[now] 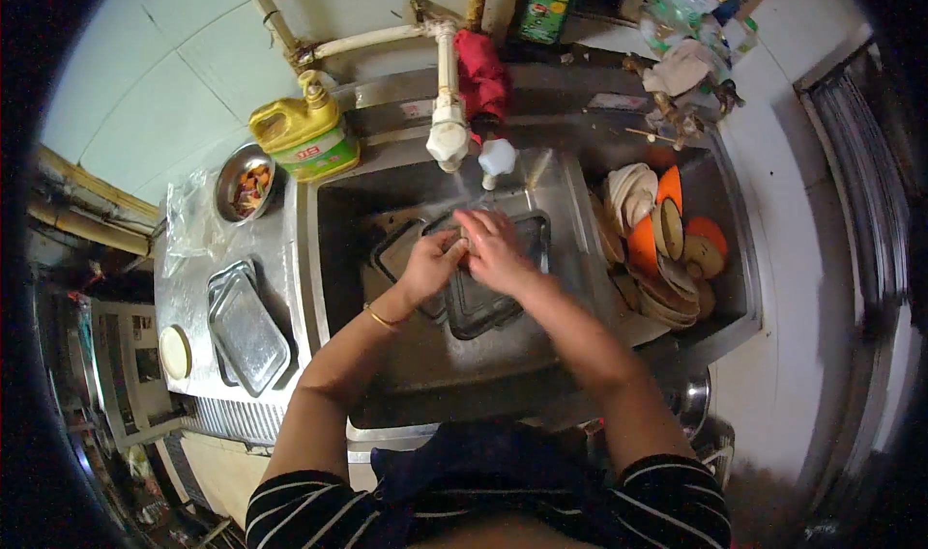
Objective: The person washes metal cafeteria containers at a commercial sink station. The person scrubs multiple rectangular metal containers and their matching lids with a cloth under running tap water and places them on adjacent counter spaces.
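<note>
My left hand and my right hand meet over the middle of a stainless-steel sink basin, just below a white faucet from which water appears to run. Their fingers touch, with the right hand partly over the left fingertips. Whether something small is between them I cannot tell. Beneath the hands lies a dark-rimmed rectangular metal tray, partly hidden by them. Another such tray shows under it on the left.
Dirty bowls crowd the right basin. On the left counter are stacked metal trays, a pale round lid, a metal bowl of food scraps and a yellow detergent jug. A red cloth hangs behind the faucet.
</note>
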`<state>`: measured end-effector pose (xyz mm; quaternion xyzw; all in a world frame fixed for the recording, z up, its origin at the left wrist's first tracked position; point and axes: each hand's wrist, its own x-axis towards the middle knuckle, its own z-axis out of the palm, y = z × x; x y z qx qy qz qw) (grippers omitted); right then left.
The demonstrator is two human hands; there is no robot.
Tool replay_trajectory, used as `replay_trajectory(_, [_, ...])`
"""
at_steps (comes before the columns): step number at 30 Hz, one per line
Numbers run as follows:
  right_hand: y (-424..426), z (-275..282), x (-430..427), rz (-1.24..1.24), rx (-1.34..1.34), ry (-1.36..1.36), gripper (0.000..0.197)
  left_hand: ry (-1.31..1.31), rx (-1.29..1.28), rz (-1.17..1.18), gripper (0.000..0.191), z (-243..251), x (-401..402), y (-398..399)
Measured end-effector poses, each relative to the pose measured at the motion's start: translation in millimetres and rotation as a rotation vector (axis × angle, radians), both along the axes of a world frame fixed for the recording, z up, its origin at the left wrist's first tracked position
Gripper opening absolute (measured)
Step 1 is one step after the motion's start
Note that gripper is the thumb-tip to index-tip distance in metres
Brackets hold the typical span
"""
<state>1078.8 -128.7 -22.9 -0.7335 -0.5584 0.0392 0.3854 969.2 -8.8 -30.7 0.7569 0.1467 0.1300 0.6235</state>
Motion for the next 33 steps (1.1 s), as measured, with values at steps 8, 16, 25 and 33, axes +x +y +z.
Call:
replay_trajectory(8, [-46, -33, 112, -0.134, -0.237, 0.529, 0.036, 0.074, -0.195, 0.181, 0.018, -6, -49, -9])
replay_trajectory(16, [12, -33, 42, -0.273, -0.140, 0.201, 0.040, 0.397, 0.492, 0.131, 0.025, -44, -5, -1])
replay_trajectory(25, [1, -46, 70, -0.351, -0.091, 0.224, 0.040, 0.166, -0.097, 0.415, 0.018, -33, -14, -13])
replay_trajectory(33, [-9, -82, 63, -0.585, 0.057, 0.813, 0.025, 0.163, -0.139, 0.468, 0.012, -44, -20, -13])
